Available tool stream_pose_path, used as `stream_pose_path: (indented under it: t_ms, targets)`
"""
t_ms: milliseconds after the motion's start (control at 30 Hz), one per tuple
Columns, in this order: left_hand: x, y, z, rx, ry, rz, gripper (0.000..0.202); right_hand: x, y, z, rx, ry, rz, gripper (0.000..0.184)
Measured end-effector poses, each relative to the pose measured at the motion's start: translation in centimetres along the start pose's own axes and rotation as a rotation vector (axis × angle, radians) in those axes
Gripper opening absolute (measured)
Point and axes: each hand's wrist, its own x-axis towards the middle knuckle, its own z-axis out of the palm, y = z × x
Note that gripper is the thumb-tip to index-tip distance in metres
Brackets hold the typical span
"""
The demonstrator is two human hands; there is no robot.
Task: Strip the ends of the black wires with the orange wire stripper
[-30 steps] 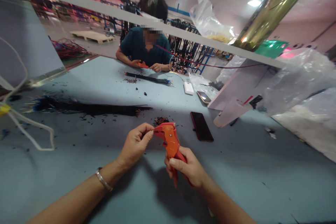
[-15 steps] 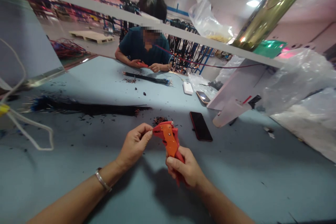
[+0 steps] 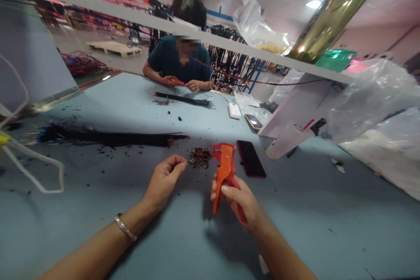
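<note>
My left hand [image 3: 168, 179] is closed in a pinch on a thin wire [image 3: 189, 161], whose tip pokes out past the fingertips. Most of that wire is hidden by the hand. In my right hand [image 3: 241, 199] is a red and orange wire stripper [image 3: 225, 162], held upright with its handles spread and its jaws pointing left, apart from the wire. A small pile of dark and coppery wire scraps [image 3: 200, 157] lies on the table between the wire tip and the tool. Behind my left hand stretches a long bundle of black wires [image 3: 121, 137].
A dark phone [image 3: 251, 159] lies right of the tool. Across the blue table [image 3: 295, 227], a co-worker [image 3: 180, 59] holds a red tool near a shorter wire bundle [image 3: 185, 99]. A white cable loop [image 3: 49, 190] hangs at left. Plastic bags [image 3: 377, 96] fill the right side.
The wire stripper has moved right, away from my left hand, and its handles have spread apart. The wire tip now shows free of the jaws. My left hand has shifted slightly left.
</note>
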Motion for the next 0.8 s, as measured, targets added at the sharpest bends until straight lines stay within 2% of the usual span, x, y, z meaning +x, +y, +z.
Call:
stream_pose_path:
  t_ms: [200, 433, 567, 633, 700, 800]
  targets:
    - [0.01, -0.37, 0.25, -0.089, 0.006, -0.093, 0.023, -0.03, 0.07, 0.35, -0.179, -0.091, 0.014, 0.037]
    - [0.02, -0.38, 0.29, -0.125, 0.019, -0.114, 0.024, 0.13, 0.33, 0.38, -0.037, -0.123, 0.09, 0.04]
    - [-0.18, -0.14, 0.43, -0.127, -0.048, -0.138, 0.025, 0.13, 0.32, 0.45, -0.148, -0.129, 0.062, 0.036]
    - [-0.25, -0.11, 0.49, -0.155, -0.063, -0.165, 0.026, -0.06, 0.04, 0.61, -0.358, -0.123, -0.024, 0.026]
    - [-0.29, -0.1, 0.54, -0.223, -0.051, -0.209, 0.026, -0.32, -0.21, 0.8, -0.66, -0.06, -0.19, 0.022]
    - [-0.36, 0.02, 0.68, -0.371, -0.033, -0.287, 0.028, -0.6, -0.14, 1.01, -1.099, 0.03, -0.54, 0.04]
